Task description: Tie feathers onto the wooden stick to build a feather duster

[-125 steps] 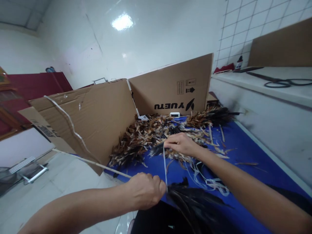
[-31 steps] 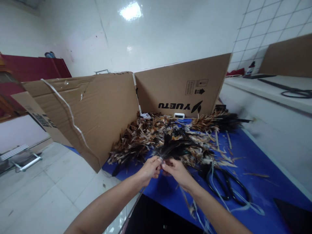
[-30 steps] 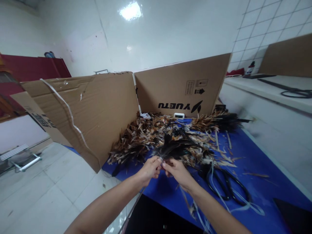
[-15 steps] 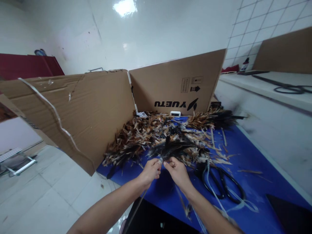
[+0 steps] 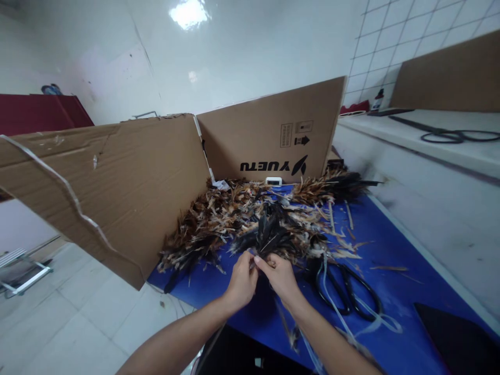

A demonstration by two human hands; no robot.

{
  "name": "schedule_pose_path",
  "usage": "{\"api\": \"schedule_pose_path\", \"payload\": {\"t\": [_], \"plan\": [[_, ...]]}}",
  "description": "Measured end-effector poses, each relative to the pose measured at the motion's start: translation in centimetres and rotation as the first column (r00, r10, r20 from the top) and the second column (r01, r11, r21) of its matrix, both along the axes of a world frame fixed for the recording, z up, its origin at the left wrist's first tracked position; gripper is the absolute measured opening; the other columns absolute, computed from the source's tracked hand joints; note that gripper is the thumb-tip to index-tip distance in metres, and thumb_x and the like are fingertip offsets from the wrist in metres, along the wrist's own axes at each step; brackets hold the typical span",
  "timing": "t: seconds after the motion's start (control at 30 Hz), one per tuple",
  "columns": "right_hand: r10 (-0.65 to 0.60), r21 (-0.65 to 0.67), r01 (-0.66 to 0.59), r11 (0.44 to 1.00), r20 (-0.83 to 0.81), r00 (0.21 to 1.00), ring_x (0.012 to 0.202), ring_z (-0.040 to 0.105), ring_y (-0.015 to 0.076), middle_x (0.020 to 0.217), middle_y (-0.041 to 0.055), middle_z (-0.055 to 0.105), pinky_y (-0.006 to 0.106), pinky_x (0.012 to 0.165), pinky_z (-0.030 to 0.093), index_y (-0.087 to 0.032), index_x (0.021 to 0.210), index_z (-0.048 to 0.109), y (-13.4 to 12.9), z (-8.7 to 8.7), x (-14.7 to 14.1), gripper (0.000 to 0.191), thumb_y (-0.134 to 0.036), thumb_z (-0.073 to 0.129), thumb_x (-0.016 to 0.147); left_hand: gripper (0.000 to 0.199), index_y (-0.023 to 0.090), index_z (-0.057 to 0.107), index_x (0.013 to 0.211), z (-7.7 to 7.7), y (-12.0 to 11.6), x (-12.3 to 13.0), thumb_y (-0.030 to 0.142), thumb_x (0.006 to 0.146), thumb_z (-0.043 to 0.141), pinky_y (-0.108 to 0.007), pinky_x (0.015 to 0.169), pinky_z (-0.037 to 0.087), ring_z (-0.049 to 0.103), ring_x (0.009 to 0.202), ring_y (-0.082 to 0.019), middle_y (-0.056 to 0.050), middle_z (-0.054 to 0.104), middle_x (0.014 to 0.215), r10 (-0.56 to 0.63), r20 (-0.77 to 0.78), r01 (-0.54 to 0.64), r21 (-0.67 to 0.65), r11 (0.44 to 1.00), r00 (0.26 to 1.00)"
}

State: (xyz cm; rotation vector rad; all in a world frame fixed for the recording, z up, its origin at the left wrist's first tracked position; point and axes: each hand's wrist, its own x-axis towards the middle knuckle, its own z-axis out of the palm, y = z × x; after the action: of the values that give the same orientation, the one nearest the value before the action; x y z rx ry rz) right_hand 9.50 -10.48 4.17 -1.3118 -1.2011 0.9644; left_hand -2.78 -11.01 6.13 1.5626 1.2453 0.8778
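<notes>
My left hand [image 5: 242, 278] and my right hand [image 5: 282, 276] meet at the near side of the feather heap. Both are closed, pinching the base of a bunch of dark feathers [image 5: 269, 234] that fans out away from me. My left fingers wrap round its lower end, and my right thumb presses against the same spot. What lies between the fingertips is hidden. Behind the bunch spreads a heap of brown and black feathers [image 5: 219, 211]. Black-handled scissors [image 5: 361, 291] lie right of my right hand, with pale plastic string [image 5: 328, 284] across them.
Cardboard panels [image 5: 156, 182] stand behind and left of the heap on the blue table [image 5: 390, 297]. A small white device [image 5: 274, 181] rests at the back. Large scissors [image 5: 441, 133] lie on a white ledge [image 5: 469, 122] at right. A dark flat object [image 5: 457, 333] sits at the near right.
The dark bunch has turned from lying sideways to fanning upward and away. My right thumb has moved closer to my left fingers. The whole view has shifted slightly.
</notes>
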Motion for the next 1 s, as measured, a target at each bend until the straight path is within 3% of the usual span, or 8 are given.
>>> {"api": "schedule_pose_path", "payload": {"t": [0.13,0.27,0.33,0.43,0.63,0.8,0.9,1.0], "plan": [[0.052,-0.035,-0.06,0.998,-0.204,0.978,0.052,0.047,0.0117,0.053,-0.0009,0.054,0.024,0.05,0.036,-0.016,0.058,0.054,-0.2,1.0,0.3,0.033,-0.047,0.064,0.066,0.02,0.019,0.044,0.086,0.1,-0.3,0.3,0.033,0.075,0.055,-0.018,0.04,0.039,0.046,0.053,-0.007,0.001,0.048,0.076,-0.006,0.095,0.006,0.003,1.0,0.995],[0.058,-0.097,-0.092,0.991,-0.315,0.947,0.042,0.04,0.0084,0.045,-0.0039,0.047,0.022,0.042,0.028,-0.017,0.056,0.051,-0.5,2.0,0.6,0.034,-0.046,0.067,0.063,0.032,0.018,0.047,0.093,1.1,-0.1,0.0,0.043,0.075,0.054,-0.025,0.045,0.05,0.055,0.068,-0.013,-0.003,0.051,0.086,0.028,0.411,0.1,-0.286,0.953,0.911],[0.07,-0.127,-0.122,0.984,-0.352,0.933,0.037,0.033,0.006,0.041,-0.0061,0.041,0.021,0.038,0.022,-0.018,0.054,0.047,-0.6,2.4,0.6,0.036,-0.046,0.068,0.062,0.032,0.015,0.051,0.094,1.5,0.2,-0.4,0.043,0.078,0.05,-0.027,0.048,0.051,0.057,0.066,-0.013,-0.005,0.055,0.084,0.054,0.475,0.159,-0.397,0.904,0.878],[0.104,-0.166,-0.188,0.968,-0.419,0.902,0.033,0.024,0.0034,0.038,-0.0089,0.035,0.02,0.036,0.014,-0.018,0.055,0.044,-0.8,2.6,0.6,0.037,-0.046,0.068,0.062,0.03,0.01,0.056,0.088,1.6,0.6,-1.0,0.039,0.079,0.05,-0.026,0.049,0.052,0.056,0.061,-0.012,-0.008,0.059,0.079,0.052,0.487,0.206,-0.461,0.863,0.872],[0.162,-0.183,-0.295,0.938,-0.523,0.837,0.034,0.019,0.0011,0.039,-0.0125,0.028,0.019,0.035,0.011,-0.018,0.06,0.043,-0.4,1.9,0.9,0.038,-0.043,0.071,0.06,0.028,0.009,0.058,0.085,0.8,1.2,-1.9,0.036,0.08,0.052,-0.025,0.048,0.053,0.055,0.055,-0.009,-0.006,0.059,0.071,-0.028,0.546,0.351,-0.498,0.793,0.837],[0.185,-0.192,-0.346,0.919,-0.565,0.804,0.035,0.017,0.0005,0.042,-0.0132,0.025,0.018,0.036,0.01,-0.018,0.063,0.042,0.0,1.2,1.2,0.038,-0.041,0.071,0.062,0.036,0.009,0.058,0.091,0.3,1.5,-2.5,0.043,0.081,0.05,-0.022,0.042,0.05,0.058,0.056,-0.011,-0.01,0.062,0.079,-0.068,0.598,0.432,-0.491,0.756,0.799],[0.19,-0.201,-0.363,0.91,-0.577,0.795,0.036,0.017,0.0004,0.043,-0.0131,0.026,0.018,0.036,0.009,-0.018,0.063,0.04,0.0,1.1,1.2,0.039,-0.041,0.071,0.063,0.037,0.012,0.057,0.093,0.4,1.5,-2.6,0.046,0.08,0.051,-0.025,0.044,0.052,0.06,0.06,-0.013,-0.009,0.062,0.082,-0.077,0.597,0.425,-0.467,0.775,0.798],[0.192,-0.203,-0.367,0.908,-0.578,0.793,0.036,0.017,0.0007,0.044,-0.0129,0.026,0.018,0.036,0.01,-0.018,0.063,0.04,0.0,1.1,1.1,0.04,-0.041,0.072,0.061,0.032,0.012,0.057,0.084,0.5,1.4,-2.6,0.042,0.074,0.061,-0.026,0.047,0.053,0.06,0.059,-0.013,-0.006,0.061,0.076,-0.095,0.532,0.352,-0.406,0.843,0.841]]}}
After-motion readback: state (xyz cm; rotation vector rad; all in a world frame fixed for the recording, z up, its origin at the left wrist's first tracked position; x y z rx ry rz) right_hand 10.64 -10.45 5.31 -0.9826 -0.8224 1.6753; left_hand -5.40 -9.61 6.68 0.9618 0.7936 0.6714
